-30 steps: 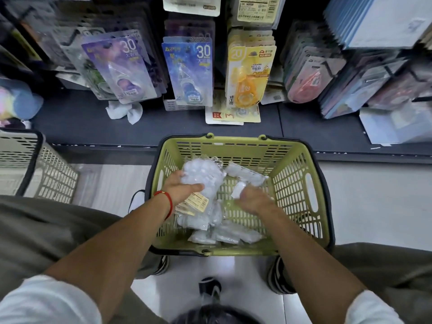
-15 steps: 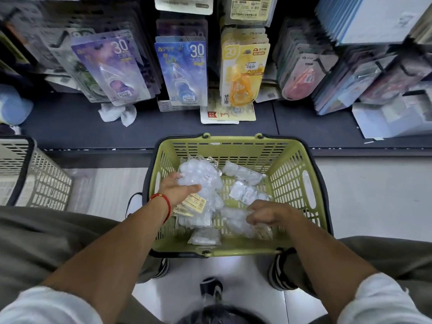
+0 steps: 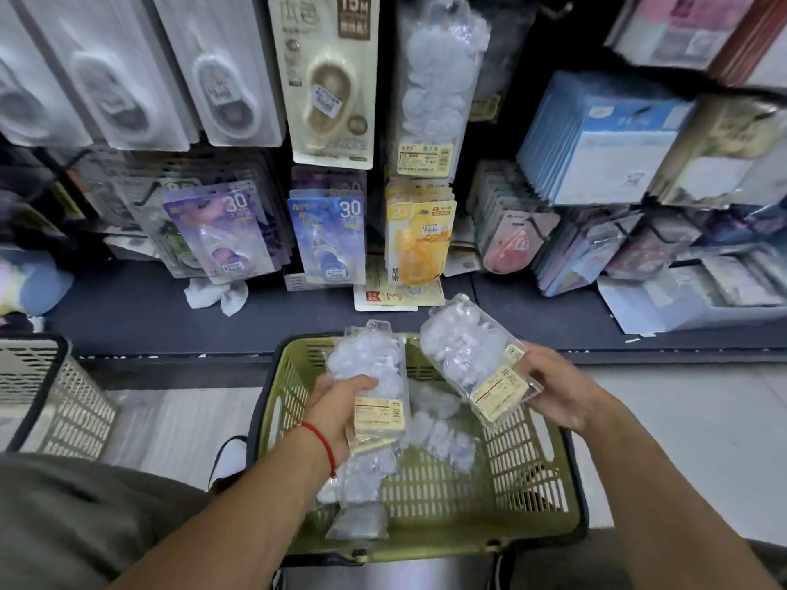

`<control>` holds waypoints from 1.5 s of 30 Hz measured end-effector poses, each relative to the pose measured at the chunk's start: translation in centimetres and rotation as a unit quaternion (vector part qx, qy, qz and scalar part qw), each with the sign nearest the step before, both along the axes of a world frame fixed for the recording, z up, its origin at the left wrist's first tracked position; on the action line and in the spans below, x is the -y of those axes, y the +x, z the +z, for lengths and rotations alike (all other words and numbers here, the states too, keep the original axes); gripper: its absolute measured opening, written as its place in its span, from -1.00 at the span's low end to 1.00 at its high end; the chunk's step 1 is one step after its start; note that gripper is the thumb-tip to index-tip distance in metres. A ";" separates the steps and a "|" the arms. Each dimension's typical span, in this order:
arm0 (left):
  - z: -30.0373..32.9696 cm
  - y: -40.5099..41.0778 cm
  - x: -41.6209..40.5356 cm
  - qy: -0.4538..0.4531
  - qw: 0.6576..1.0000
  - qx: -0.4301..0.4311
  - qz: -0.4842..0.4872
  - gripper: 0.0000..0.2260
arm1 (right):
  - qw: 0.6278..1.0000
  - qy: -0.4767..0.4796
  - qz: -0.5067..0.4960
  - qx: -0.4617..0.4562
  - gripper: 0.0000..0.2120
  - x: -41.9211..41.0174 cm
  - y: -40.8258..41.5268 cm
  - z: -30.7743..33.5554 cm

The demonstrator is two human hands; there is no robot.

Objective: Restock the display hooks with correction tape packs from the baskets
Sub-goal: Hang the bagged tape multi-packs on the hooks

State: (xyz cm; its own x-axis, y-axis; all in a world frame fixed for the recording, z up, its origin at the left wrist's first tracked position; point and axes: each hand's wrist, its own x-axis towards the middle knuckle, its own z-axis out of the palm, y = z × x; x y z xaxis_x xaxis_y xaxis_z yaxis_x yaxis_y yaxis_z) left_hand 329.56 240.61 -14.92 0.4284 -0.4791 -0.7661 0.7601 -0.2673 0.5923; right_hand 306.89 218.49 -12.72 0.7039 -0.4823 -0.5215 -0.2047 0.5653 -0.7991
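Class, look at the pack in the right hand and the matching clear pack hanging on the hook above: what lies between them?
In the head view, the yellow correction tape packs hang between the held pack and the hanging clear pack.

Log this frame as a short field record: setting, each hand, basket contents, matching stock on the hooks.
setting: stationery display with hooks above a dark shelf
left hand: grips a stack of clear packs over the green basket
right hand: holds one clear pack by its labelled end, tilted, raised above the basket
basket contents: a few more clear packs loose inside
matching stock: similar clear pack hanging on hook, upper row centre
other: white basket on the left
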 end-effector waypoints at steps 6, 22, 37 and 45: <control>5.5 -2.0 3.0 -0.164 0.984 -0.067 0.029 -0.15 | 0.995 -0.078 0.005 0.060 -0.50 -0.9 3.6 6.8; 13.1 -1.8 5.9 -0.232 0.960 0.156 0.026 0.11 | 0.908 -0.415 0.027 -0.049 -0.85 0.0 7.0 16.1; 20.7 5.6 10.3 -0.315 0.838 0.441 -0.061 -0.31 | 0.879 -0.424 -0.184 0.117 -0.83 4.5 7.8 21.3; 18.6 7.2 10.6 -0.311 0.843 0.432 -0.073 -0.40 | 0.881 -0.420 -0.191 0.107 -0.80 5.2 8.9 21.6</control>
State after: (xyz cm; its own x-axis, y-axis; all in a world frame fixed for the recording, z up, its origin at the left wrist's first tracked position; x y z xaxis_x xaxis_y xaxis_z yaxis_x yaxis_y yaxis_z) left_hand 336.75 230.05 3.69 0.5999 -0.7690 0.2209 -0.0419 0.2455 0.9685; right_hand 315.83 213.30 8.84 0.4459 -0.8573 0.2573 0.0776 -0.2493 -0.9653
